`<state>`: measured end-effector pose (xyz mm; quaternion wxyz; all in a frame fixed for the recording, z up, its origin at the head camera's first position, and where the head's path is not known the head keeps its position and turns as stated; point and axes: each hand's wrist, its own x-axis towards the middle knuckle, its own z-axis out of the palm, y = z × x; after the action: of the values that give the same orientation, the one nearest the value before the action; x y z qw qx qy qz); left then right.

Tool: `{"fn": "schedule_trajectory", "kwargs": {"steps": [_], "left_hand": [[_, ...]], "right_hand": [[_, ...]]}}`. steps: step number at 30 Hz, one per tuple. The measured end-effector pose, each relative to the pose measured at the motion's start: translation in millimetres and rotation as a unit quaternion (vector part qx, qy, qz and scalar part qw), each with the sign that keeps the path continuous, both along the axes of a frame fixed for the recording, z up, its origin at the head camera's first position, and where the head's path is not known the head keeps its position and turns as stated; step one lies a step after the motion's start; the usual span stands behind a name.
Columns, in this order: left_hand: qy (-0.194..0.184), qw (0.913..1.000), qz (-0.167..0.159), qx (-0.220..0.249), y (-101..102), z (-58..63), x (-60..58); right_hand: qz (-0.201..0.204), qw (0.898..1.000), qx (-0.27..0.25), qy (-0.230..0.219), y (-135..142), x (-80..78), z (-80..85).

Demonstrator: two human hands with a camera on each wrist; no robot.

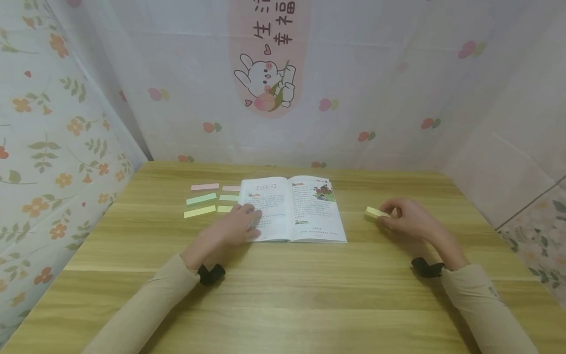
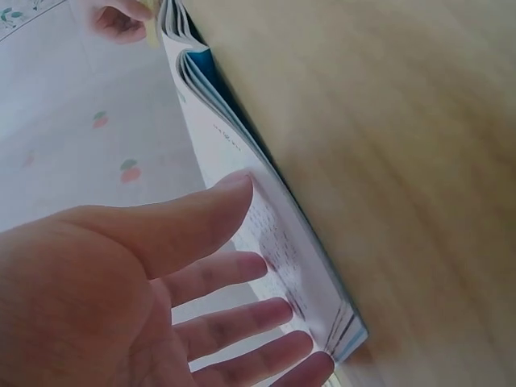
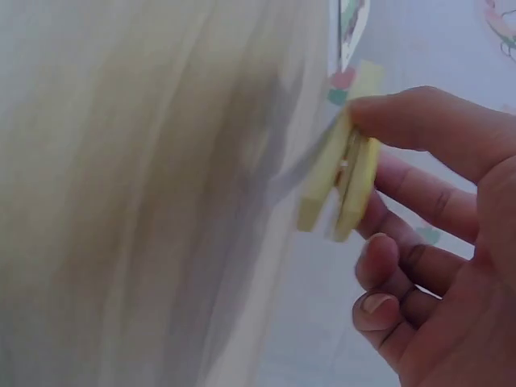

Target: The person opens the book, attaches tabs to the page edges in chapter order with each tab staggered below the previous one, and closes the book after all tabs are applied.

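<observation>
An open book (image 1: 309, 211) with printed pages lies at the middle of the table. My left hand (image 1: 239, 224) is over its left page, fingers spread and straight. In the left wrist view, the left fingers (image 2: 234, 322) lie along the page, and the thumb stands apart from them. To the right of the book, my right hand (image 1: 409, 219) pinches a small yellow sticky-note pad (image 1: 376, 212) between thumb and fingers. The right wrist view shows this pad (image 3: 326, 173) as two yellow layers with a gap between them; its far side is hidden by the fingers.
Left of the book lie pink strips (image 1: 205, 187), green strips (image 1: 201, 199) and yellow strips (image 1: 200, 212), in two columns. The wooden table (image 1: 300, 300) meets a patterned curtain (image 1: 336, 137) at its back edge. Black bands (image 1: 211, 274) sit at both wrists.
</observation>
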<state>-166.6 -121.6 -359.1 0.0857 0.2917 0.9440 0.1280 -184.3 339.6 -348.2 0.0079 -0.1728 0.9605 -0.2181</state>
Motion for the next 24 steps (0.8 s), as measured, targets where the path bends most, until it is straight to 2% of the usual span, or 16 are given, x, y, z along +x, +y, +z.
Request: {"fn": "schedule_trajectory", "kwargs": {"steps": [5,10,17,24], "left_hand": [[0.009,0.9998,0.000,0.017,0.4,4.0,-0.1],[0.012,0.9998,0.009,0.014,1.4,9.0,1.3],[0.017,0.9997,0.016,0.011,4.1,14.7,0.8],[0.040,0.9982,0.019,0.040,8.3,18.8,-2.2]], "right_hand": [[-0.011,0.999,-0.005,0.030,-4.9,0.2,4.0],[-0.011,0.998,-0.008,0.057,-12.6,-1.4,9.1],[0.007,0.995,-0.006,0.100,-24.7,-3.9,16.0],[0.029,0.991,-0.002,0.128,-33.8,-0.6,22.0]]}}
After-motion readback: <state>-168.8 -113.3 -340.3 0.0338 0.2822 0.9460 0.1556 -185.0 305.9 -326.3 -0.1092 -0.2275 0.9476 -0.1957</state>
